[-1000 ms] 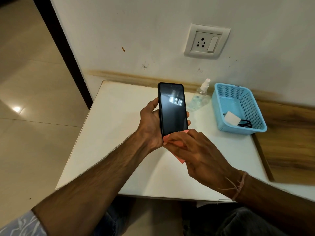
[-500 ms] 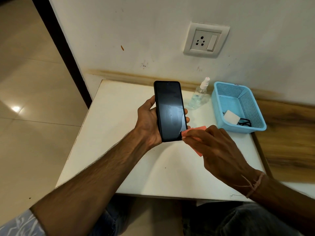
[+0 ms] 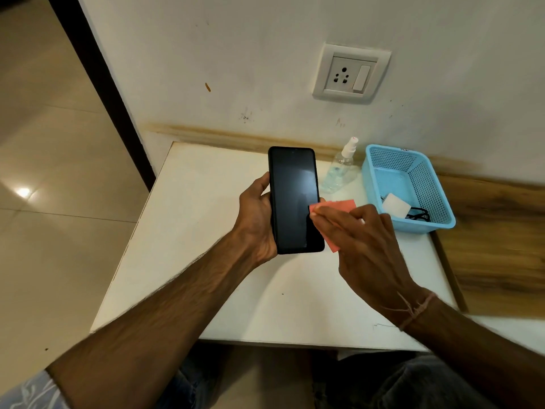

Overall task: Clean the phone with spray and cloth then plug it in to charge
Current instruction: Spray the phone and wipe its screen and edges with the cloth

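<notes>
The cloth [image 3: 336, 206] has climbed. 1 second ago it sat at the bottom edge of the phone [image 3: 295, 199]. Half a second ago it was at the lower right corner. Now its leading corner lies on the right side of the screen at about mid-height, and the rest hangs off past the phone's edge. The right hand [image 3: 362, 240] holds the cloth with its fingers stretched long toward the screen. The pink fabric shows both above and below them, and I cannot see exactly how the thumb sits behind it.

The left hand [image 3: 256, 219] grips the phone from behind and from its left side, with the thumb along the left edge and a fingertip just showing at the right edge. The phone is upright above the worktop [image 3: 206, 261], facing the camera and not resting on anything. It has tilted slightly over the same second, with the top leaning a little to the left.

I judge that the wipe is still under way, working up the right flank of the glass. The upper part of the screen looks untouched by this pass.

The spray bottle [image 3: 339, 171] stands against the wall behind the phone, just beside the blue basket [image 3: 383, 160], and neither hand is on it. The white charger [image 3: 396, 204] and its black cable [image 3: 417, 214] lie in the basket. The wall socket [image 3: 351, 73] above has nothing plugged in, so charging has not begun.
</notes>
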### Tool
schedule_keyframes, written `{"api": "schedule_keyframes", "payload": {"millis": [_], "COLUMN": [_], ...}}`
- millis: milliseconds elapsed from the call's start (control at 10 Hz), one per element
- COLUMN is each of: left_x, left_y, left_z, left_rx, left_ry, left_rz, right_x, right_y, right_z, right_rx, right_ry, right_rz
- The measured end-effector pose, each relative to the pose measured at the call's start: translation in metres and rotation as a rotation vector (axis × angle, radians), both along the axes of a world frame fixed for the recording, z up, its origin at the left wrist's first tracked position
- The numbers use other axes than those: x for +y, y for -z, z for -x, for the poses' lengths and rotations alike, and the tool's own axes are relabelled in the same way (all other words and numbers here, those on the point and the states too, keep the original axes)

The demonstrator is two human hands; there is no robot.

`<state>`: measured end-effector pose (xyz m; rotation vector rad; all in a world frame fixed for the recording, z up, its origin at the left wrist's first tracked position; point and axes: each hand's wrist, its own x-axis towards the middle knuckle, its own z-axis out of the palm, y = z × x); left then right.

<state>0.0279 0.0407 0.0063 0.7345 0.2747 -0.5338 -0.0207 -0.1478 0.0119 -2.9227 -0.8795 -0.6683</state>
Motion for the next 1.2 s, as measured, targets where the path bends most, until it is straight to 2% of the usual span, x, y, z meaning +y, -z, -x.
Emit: {"api": "schedule_keyframes", "payload": {"millis": [200,400,600,700,800,900,1000,1100,1200], "left_x": [-0.003,-0.005,-0.006,-0.008,-0.009,-0.011,-0.011,-0.01,-0.008], "left_y": [-0.005,-0.002,-0.003,-0.01,-0.014,-0.011,-0.011,-0.01,-0.011], "left_z": [0.006,0.005,0.007,0.011,0.012,0.01,0.009,0.008,0.008], "left_rx": [0.0,0.002,0.0,0.008,0.015,0.034,0.06,0.083,0.062], "left_ry": [0.021,0.026,0.046,0.005,-0.014,-0.03,-0.032,-0.049,-0.066], "left_rz": [0.0,0.053,0.034,-0.016,-0.059,-0.11,-0.108,-0.111,-0.097], "right_x": [0.015,0.021,0.033,0.041,0.045,0.062,0.081,0.089,0.071], "right_y": [-0.019,-0.028,-0.037,-0.033,-0.032,-0.032,-0.025,-0.044,-0.034], "right_z": [-0.033,-0.07,-0.08,-0.076,-0.079,-0.073,-0.068,-0.061,-0.058], "right_rx": [-0.071,-0.041,-0.073,-0.011,-0.054,-0.129,-0.294,-0.519,-0.251], "right_ry": [0.03,0.059,0.094,0.128,0.113,0.037,0.034,-0.13,-0.157], "right_rz": [-0.098,-0.184,-0.279,-0.266,-0.374,-0.25,-0.29,0.84,-0.292]}}
